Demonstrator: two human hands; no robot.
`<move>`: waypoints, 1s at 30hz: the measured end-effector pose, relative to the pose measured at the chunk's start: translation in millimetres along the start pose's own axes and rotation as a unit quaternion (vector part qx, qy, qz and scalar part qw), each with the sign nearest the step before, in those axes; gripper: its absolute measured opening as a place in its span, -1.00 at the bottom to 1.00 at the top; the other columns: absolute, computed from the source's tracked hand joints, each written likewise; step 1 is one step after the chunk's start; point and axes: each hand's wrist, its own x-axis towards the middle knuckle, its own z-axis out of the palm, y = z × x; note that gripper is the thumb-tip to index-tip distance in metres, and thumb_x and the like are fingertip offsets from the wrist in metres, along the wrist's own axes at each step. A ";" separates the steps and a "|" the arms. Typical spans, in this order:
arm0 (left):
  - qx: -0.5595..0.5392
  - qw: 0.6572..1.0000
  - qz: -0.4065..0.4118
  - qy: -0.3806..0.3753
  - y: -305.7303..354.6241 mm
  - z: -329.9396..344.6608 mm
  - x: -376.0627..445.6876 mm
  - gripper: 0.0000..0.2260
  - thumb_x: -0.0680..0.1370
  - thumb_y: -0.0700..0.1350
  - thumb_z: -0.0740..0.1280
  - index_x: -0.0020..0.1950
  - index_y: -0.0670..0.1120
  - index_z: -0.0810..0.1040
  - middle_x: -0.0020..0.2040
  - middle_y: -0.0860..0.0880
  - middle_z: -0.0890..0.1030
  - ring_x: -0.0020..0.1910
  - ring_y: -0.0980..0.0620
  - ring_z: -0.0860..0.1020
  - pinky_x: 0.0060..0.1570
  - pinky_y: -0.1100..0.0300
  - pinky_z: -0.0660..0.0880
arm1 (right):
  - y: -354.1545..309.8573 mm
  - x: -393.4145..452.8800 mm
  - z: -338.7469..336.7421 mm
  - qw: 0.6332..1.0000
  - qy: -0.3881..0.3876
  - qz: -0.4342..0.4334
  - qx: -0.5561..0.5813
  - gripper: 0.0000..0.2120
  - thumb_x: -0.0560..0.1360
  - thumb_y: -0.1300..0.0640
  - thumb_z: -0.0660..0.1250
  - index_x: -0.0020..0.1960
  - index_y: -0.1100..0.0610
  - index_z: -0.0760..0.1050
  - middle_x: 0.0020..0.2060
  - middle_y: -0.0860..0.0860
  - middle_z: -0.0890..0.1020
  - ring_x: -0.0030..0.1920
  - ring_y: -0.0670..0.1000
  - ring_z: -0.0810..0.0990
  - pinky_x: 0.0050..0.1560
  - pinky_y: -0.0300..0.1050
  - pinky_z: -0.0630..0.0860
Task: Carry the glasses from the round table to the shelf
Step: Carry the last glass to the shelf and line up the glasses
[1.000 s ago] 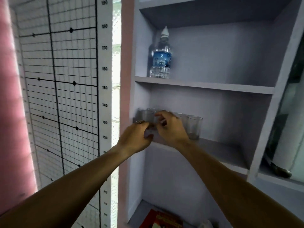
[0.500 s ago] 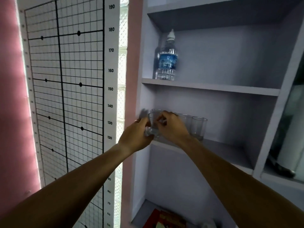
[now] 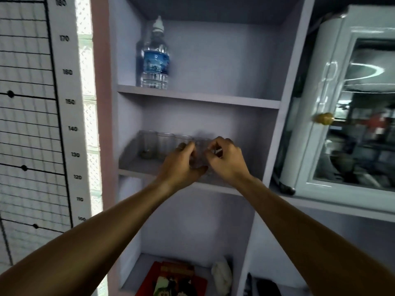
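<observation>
Hands, left hand (image 3: pixel 181 165) and right hand (image 3: pixel 224 161), fingers clamped on one glass (image 3: pixel 201 154): best lowered level onto the shelf (image 3: pixel 136 170), right of the row of glasses (image 3: pixel 164 144).

A numbered grid chart (image 3: pixel 32 103) is hung on the left wall; daylight is let in through a narrow window (image 3: pixel 86 103) beside a glass-fronted cabinet (image 3: pixel 352 103).

White height chart (image 3: pixel 68 116) left of shelf, numerals 180, 170, 160, 150, 140, 130, 120, 110, 100 descending, water bottle (image 3: pixel 155 58) blue label print blurred, perhaps a logo, red book (image 3: pixel 171 280) cover lettering unreadable
</observation>
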 end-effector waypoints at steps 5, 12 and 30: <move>0.000 1.000 -0.001 -0.019 10.1 24.0 6.5 -0.64 0.38 0.20 0.47 -0.14 0.06 0.35 -0.21 0.09 0.50 -0.33 0.09 0.49 -0.44 0.17 0.38 | 23.5 -3.3 -14.7 1.000 0.004 0.021 0.009 -0.94 0.52 0.09 0.38 -0.05 -0.05 0.52 -0.04 0.01 0.61 -0.12 -0.03 0.64 -0.24 -0.30 0.59; -0.005 0.999 -0.002 -0.033 4.2 40.6 11.4 -0.76 0.46 0.06 0.42 0.01 0.01 0.45 -0.08 0.00 0.64 -0.15 -0.04 0.62 -0.24 0.04 0.56 | 42.7 -4.7 -8.7 0.996 0.019 0.064 0.050 -0.64 0.51 0.17 0.45 0.20 -0.08 0.41 0.00 -0.10 0.60 -0.05 -0.12 0.61 -0.07 -0.23 0.61; 0.108 0.991 -0.014 0.078 -36.1 3.3 17.0 -0.58 0.34 0.07 0.40 0.19 0.09 0.55 0.13 -0.05 0.56 0.15 -0.21 0.53 0.10 -0.11 0.47 | 48.4 6.4 8.7 0.994 0.048 0.089 -0.048 -0.43 0.45 0.07 0.45 0.36 -0.16 0.30 0.31 0.10 0.41 0.24 0.18 0.49 0.19 0.08 0.56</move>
